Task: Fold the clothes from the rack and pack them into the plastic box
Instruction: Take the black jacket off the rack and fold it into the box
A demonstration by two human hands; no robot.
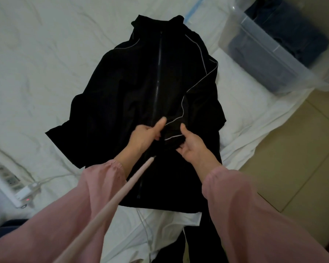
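A black zip-up jacket (133,88) with thin grey piping lies face up on the white bed sheet (36,54), collar pointing away from me. Its right sleeve is folded across the front, and the cuff lies over the zip at mid-body. My left hand (144,137) grips that cuff from the left, thumb up. My right hand (194,147) holds the same cuff from the right, with the thumb on top and the fingers underneath. The clear plastic box (254,52) stands at the upper right on the bed and has dark blue folded clothes inside.
A white power strip (10,185) with a cable lies at the bed's left edge. Beige floor tiles (292,149) show to the right of the bed. A pink cord (103,211) hangs from my clothing across the lower middle of the view.
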